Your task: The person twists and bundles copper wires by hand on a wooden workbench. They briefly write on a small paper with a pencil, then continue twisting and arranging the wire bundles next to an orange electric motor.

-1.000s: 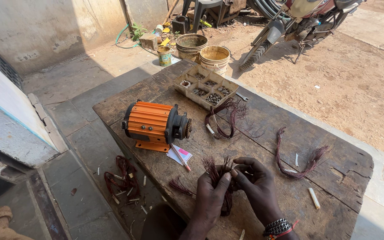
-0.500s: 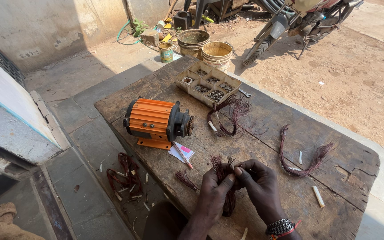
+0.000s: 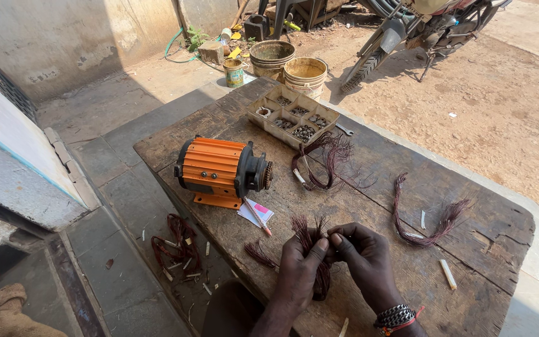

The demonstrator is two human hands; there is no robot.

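Both hands meet over the near edge of a worn wooden workbench [image 3: 469, 206]. My left hand [image 3: 299, 269] and my right hand [image 3: 363, 259] pinch one bundle of dark reddish copper wire [image 3: 310, 229], whose cut ends fan upward above my fingers while the rest hangs below my left palm. An orange electric motor [image 3: 219, 170] lies on its side to the upper left. A pen [image 3: 258, 217] rests on a small paper slip beside it.
Two more wire bundles lie on the bench, a looped wire bundle [image 3: 325, 163] and a curved wire bundle [image 3: 428, 215]. A compartment tray of small parts [image 3: 291, 115] sits at the far edge. Buckets [image 3: 305, 75], a motorcycle [image 3: 407, 31] and wire scraps on the floor [image 3: 176, 246] surround it.
The camera has shifted slightly, so the bench sits a little differently in view. My hands stay together on the same wire bundle, fingers working at its top.
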